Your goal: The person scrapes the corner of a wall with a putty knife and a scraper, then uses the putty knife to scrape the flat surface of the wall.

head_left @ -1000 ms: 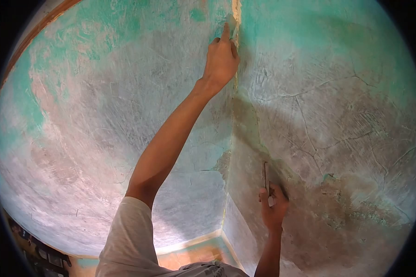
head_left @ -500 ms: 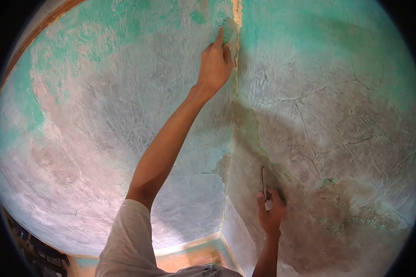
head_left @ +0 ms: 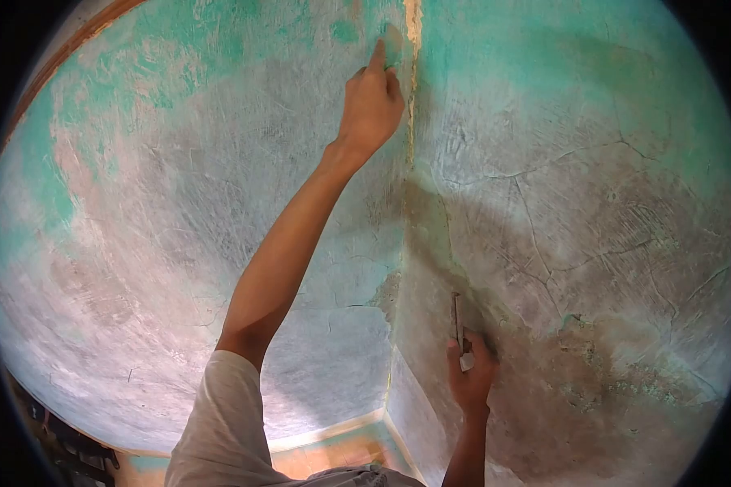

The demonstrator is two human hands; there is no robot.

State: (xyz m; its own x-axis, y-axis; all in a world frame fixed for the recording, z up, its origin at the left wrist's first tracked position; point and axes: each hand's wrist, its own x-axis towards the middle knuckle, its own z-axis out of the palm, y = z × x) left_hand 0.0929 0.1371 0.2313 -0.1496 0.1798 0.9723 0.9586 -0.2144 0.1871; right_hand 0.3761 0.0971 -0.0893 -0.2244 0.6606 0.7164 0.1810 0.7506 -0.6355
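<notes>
My left hand [head_left: 371, 109] reaches high on the left wall, just beside the corner. Its index finger is stretched upward and the other fingers are curled in. Past the fingertip, a greyish flat scraper blade [head_left: 392, 38] lies against the wall; most of it blends into the paint. Lower down, my right hand [head_left: 473, 375] is closed round a thin, narrow scraper-like tool [head_left: 456, 316] that points upward, seen nearly edge-on. That hand is in front of the right wall [head_left: 601, 268], which has cracks and brown, damp-looking patches.
A rough yellowish strip [head_left: 412, 89] runs down the corner between the walls. The left wall [head_left: 179, 211] has patchy green and grey paint. Below is an orange-brown floor [head_left: 341, 454]. A wooden edge [head_left: 65, 61] curves at upper left, and dark objects [head_left: 65, 442] stand at lower left.
My left hand has shifted slightly left and up, a little farther from the corner in view. The right hand stays nearly in place with its tool upright.
</notes>
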